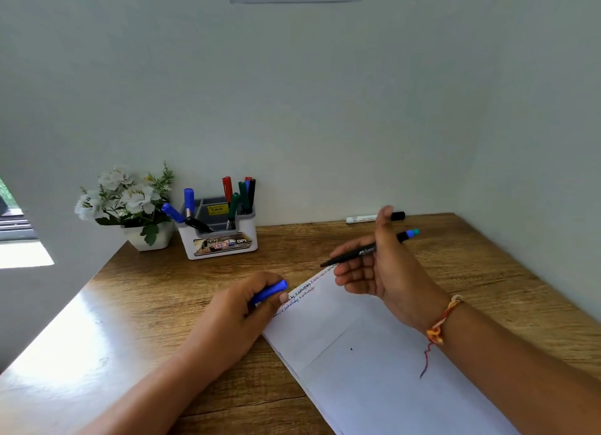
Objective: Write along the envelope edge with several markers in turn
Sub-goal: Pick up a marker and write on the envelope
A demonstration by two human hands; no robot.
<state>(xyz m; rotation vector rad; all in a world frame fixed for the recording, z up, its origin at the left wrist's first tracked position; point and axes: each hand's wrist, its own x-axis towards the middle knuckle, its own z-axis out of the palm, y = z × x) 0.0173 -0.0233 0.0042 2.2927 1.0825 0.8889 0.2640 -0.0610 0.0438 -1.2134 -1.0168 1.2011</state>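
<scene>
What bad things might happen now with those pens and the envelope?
1. The black pen in the right hand points its tip close to the envelope edge; if uncapped, it might leave a stray mark.
2. The left hand, gripping a blue marker, sits right beside the writing and may smudge ink that is not dry.

My left hand [240, 307] hides most of the blue marker [271, 290]. Envelope [374, 369] runs off the bottom edge; writing [305, 292] unreadable.
</scene>
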